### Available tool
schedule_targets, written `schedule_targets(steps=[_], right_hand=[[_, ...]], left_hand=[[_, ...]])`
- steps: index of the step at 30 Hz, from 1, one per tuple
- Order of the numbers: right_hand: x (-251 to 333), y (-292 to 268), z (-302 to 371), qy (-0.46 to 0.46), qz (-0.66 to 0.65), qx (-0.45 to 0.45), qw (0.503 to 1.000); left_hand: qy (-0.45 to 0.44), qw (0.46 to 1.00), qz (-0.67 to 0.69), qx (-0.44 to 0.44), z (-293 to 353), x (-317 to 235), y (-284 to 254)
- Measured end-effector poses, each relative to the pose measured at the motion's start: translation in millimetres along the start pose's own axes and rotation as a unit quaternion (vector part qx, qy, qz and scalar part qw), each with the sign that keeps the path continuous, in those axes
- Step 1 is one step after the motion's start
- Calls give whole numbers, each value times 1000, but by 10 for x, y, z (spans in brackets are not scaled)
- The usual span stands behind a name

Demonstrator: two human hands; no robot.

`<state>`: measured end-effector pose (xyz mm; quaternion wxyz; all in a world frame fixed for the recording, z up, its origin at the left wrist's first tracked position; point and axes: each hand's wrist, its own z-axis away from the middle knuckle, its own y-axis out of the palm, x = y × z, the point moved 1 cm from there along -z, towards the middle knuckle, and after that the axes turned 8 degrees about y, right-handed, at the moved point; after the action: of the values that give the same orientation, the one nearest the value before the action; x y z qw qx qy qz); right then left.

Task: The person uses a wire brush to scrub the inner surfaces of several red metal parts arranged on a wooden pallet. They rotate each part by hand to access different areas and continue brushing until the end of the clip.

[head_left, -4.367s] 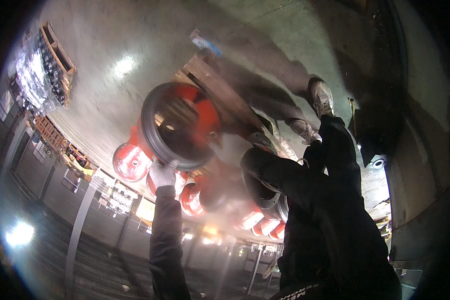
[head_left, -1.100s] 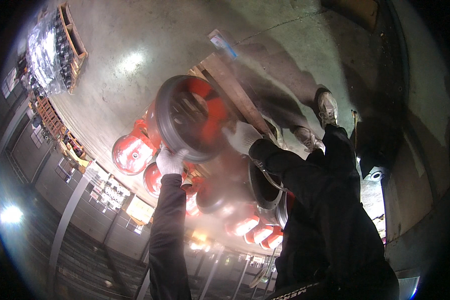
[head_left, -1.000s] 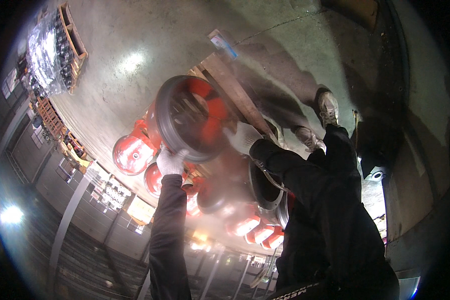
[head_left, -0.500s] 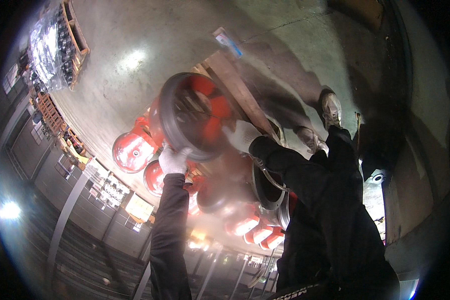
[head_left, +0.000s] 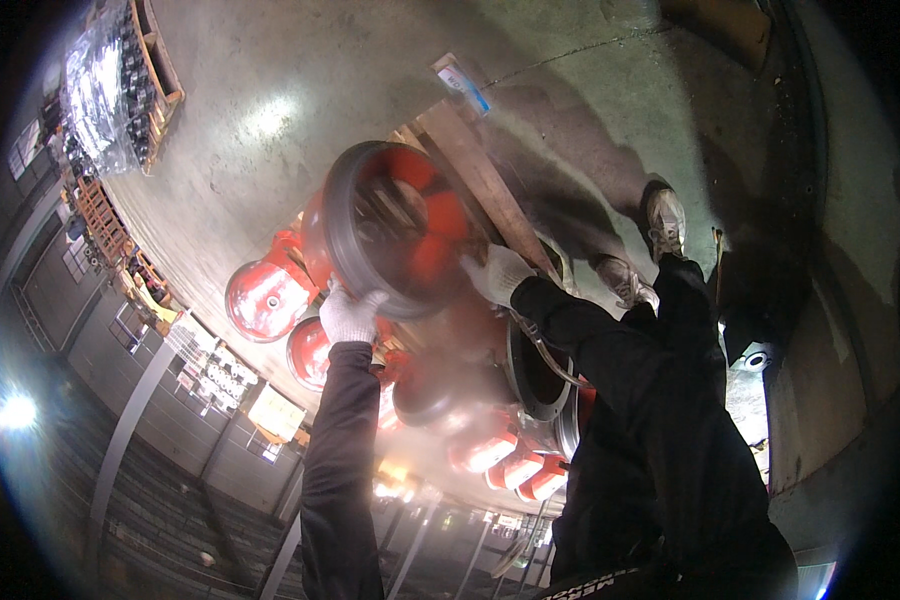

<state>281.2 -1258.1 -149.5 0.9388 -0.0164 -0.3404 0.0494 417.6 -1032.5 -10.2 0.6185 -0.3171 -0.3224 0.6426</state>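
A large hollow red metal drum with a wide dark bare rim is tilted up between my hands, and wooden slats show through its opening. My left hand, in a white knit glove, is closed on the near left edge of the rim. At the rim's right edge, my gloved right hand has its fingers bent around the edge; their tips are partly hidden. A red domed part lies just left of the drum. Close to my right forearm stands a dark open cylinder.
A wooden beam of a pallet runs beside the drum. More red parts stand in a row nearer me, blurred by haze. My shoes are at the right. A wrapped pallet load stands far left, and a small blue-white packet lies on the floor.
My right hand, smeared by motion before, now shows sharply at the rim, slightly farther right. The drum has turned a little, showing more slats through it. My left hand keeps its grip.
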Motion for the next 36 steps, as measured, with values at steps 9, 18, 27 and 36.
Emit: schedule_targets(steps=[9,18,27,36], right_hand=[[139,-205,-4,113,-104,127,980],[71,-192,140,62,-41,60,995],[-32,25,251,-24,-21,31,999],[-99,42,245,123,-52,151,980]], left_hand=[[30,999,-1,-23,23,-17,3],[20,1000,12,-16,19,-50,-9],[5,1000,5,-5,14,-66,-20],[23,999,28,-3,16,-27,-7]])
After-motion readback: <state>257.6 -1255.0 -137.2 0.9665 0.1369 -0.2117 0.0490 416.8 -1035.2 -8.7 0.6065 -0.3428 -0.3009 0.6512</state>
